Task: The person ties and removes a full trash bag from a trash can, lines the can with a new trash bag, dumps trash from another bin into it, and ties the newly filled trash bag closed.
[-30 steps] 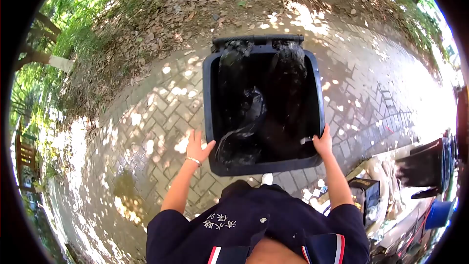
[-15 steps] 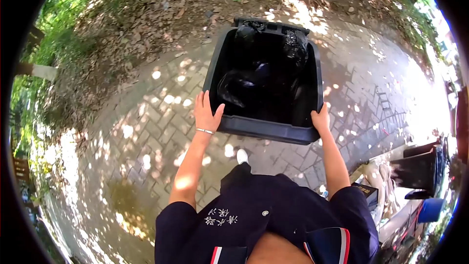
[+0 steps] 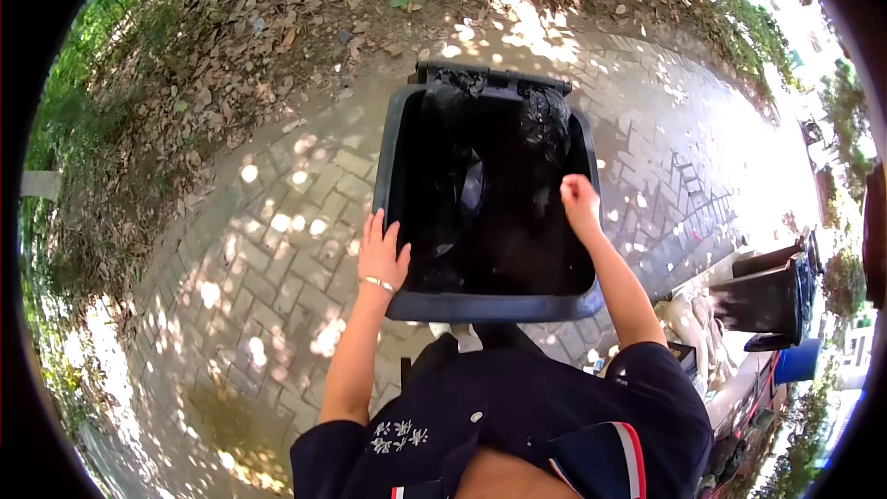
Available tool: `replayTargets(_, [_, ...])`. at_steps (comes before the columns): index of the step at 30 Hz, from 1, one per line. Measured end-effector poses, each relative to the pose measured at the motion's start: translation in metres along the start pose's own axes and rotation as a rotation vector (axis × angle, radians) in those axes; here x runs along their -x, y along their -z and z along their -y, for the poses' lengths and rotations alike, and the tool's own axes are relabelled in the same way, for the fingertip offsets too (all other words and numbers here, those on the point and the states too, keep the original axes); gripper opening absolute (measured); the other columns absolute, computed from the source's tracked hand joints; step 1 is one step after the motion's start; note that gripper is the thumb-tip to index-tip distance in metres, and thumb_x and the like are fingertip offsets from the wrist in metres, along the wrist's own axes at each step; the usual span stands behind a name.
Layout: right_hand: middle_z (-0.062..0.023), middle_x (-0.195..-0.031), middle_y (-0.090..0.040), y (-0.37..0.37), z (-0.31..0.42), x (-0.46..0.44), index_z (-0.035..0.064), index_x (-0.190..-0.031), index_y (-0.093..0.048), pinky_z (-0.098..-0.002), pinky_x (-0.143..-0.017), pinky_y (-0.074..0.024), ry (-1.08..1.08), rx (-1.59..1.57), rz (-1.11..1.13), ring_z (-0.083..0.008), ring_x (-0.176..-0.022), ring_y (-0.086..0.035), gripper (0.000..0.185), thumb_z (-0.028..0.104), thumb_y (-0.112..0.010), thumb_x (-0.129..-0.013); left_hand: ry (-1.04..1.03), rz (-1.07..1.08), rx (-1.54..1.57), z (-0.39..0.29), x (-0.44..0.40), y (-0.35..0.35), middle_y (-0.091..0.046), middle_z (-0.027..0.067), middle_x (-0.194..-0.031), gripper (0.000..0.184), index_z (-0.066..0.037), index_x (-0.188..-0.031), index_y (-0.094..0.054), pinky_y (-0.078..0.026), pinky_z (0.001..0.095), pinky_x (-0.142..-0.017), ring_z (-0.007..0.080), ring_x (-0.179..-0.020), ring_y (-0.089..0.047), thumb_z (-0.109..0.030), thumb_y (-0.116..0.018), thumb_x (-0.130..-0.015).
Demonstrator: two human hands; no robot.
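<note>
A black wheeled trash bin (image 3: 490,308) stands open-topped in front of me, its mouth facing up. Black plastic bag material (image 3: 547,120) hangs inside at the far edge, and a shiny patch shows deeper down; the dark interior hides the rest. My left hand (image 3: 383,252), with a metal bracelet at the wrist, rests against the left rim, fingers stretched out and thumb apart. Over the inner side of the right rim is my right hand (image 3: 580,203), its fingers curled together. Whatever may be in those fingers cannot be made out.
Brick paving (image 3: 268,268) with sun spots lies around the bin. Beyond it is a leaf-covered dirt bank (image 3: 268,46). To the right stand another dark bin (image 3: 762,300), a blue bucket (image 3: 797,360) and pale sacks (image 3: 693,328).
The bin has come closer to my body. My right hand has left the near right corner and moved forward over the right side, fingers now curled. My left hand stays on the left rim.
</note>
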State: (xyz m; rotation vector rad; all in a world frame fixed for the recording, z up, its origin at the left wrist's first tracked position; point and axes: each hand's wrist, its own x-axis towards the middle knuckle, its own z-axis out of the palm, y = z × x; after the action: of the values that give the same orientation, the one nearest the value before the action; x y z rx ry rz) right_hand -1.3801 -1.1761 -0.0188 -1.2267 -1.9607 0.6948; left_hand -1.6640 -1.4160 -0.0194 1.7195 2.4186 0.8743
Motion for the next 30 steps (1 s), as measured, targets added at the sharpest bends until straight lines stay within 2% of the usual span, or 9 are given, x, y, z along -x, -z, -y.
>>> replayTargets(6, [-0.0123, -0.065, -0.056, -0.067, -0.060, -0.134, -0.0022, -0.081, -0.053, -0.0317, -0.062, -0.0434, -0.179, 0.296, -0.512, -0.0204, -0.064, -0.056, 0.031, 0.022, -0.061, -0.065, -0.029, -0.050, 0.081, 0.002, 0.000, 0.006, -0.035, 0.0196, -0.119, 0.030, 0.000, -0.095, -0.051, -0.031, 0.0403, -0.089, 0.0373, -0.109, -0.032, -0.011, -0.056, -0.068])
replayTargets(9, [-0.0213, -0.085, -0.056, -0.091, -0.101, -0.147, -0.0029, -0.084, -0.055, -0.0372, -0.075, -0.0406, -0.606, 0.049, -0.112, -0.0340, -0.084, -0.053, 0.038, 0.029, -0.060, -0.064, -0.008, -0.031, 0.073, 0.002, 0.002, 0.008, -0.035, 0.0198, -0.119, 0.029, 0.000, -0.095, -0.051, -0.031, 0.0403, -0.089, 0.0378, -0.109, -0.032, -0.010, -0.056, -0.068])
replayTargets(15, [-0.0142, -0.054, -0.048, -0.089, -0.011, -0.066, -0.0020, -0.061, -0.047, -0.0322, -0.050, -0.0373, -0.128, -0.213, 0.135, -0.0169, -0.049, -0.041, 0.029, 0.023, -0.059, -0.070, -0.004, -0.133, -0.105, -0.022, -0.009, 0.013, -0.035, 0.0212, -0.118, 0.045, -0.003, -0.110, -0.043, -0.032, 0.0411, -0.088, 0.0367, -0.108, -0.035, -0.010, -0.056, -0.067])
replayTargets(17, [-0.0085, -0.057, -0.052, -0.095, 0.002, -0.029, -0.0014, -0.068, -0.050, -0.0296, -0.049, -0.0410, -0.178, -0.254, 0.367, -0.0133, -0.052, -0.049, 0.019, 0.016, -0.056, -0.072, -0.070, -0.187, 0.255, -0.046, -0.027, 0.001, -0.035, 0.0195, -0.120, 0.052, -0.001, -0.113, -0.040, -0.033, 0.0392, -0.087, 0.0334, -0.109, -0.036, -0.014, -0.060, -0.067])
replayTargets(21, [-0.0133, -0.064, -0.054, -0.060, 0.074, 0.061, 0.0080, -0.077, -0.053, -0.0350, -0.052, -0.0442, 0.447, -0.037, 0.879, -0.0287, -0.056, -0.054, 0.018, 0.025, -0.057, -0.072, 0.543, 0.284, 1.123, -0.088, -0.061, -0.069, -0.045, 0.0127, -0.113, 0.061, 0.003, -0.114, -0.038, -0.036, 0.0286, -0.084, 0.0196, -0.101, -0.044, -0.018, -0.066, -0.064])
replayTargets(24, [-0.0116, -0.059, -0.054, -0.040, 0.079, 0.071, 0.0061, -0.075, -0.053, -0.0321, -0.049, -0.0438, 0.463, -0.134, 0.863, -0.0250, -0.051, -0.053, 0.019, 0.023, -0.060, -0.071, 0.560, 0.247, 0.998, -0.094, -0.051, -0.094, -0.054, 0.0110, -0.099, 0.038, 0.006, -0.102, -0.047, -0.039, 0.0273, -0.080, 0.0181, -0.090, -0.051, -0.015, -0.059, -0.072])
replayTargets(26, [-0.0020, -0.061, -0.051, -0.016, 0.081, 0.056, 0.0033, -0.071, -0.054, -0.0224, -0.051, -0.0426, 0.067, -0.416, 0.650, -0.0085, -0.054, -0.051, 0.009, 0.005, -0.062, -0.066, 0.361, 0.215, 1.065, -0.092, -0.046, -0.079, -0.055, 0.0096, -0.100, 0.029, 0.003, -0.101, -0.049, -0.039, 0.0272, -0.079, 0.0178, -0.090, -0.051, -0.010, -0.053, -0.075])
replayTargets(28, [-0.0016, -0.081, -0.046, -0.017, 0.051, 0.033, 0.0051, -0.101, -0.043, -0.0210, -0.066, -0.0407, -0.103, -0.802, 0.206, -0.0084, -0.075, -0.048, 0.038, -0.004, -0.053, -0.065, 0.203, 0.210, 1.006, -0.088, -0.038, -0.059, -0.057, 0.0091, -0.094, 0.026, 0.002, -0.100, -0.050, -0.040, 0.0272, -0.078, 0.0170, -0.087, -0.052, -0.004, -0.053, -0.074])
replayTargets(30, [-0.0076, -0.113, -0.037, -0.009, 0.039, 0.003, 0.0048, -0.120, -0.025, -0.0266, -0.081, -0.0345, -0.091, -1.017, 0.251, -0.0164, -0.103, -0.038, 0.061, -0.003, -0.052, -0.065, 0.150, 0.234, 0.966, -0.087, -0.029, -0.043, -0.058, 0.0090, -0.091, 0.026, 0.002, -0.098, -0.051, -0.041, 0.0270, -0.076, 0.0167, -0.085, -0.054, -0.002, -0.054, -0.072])
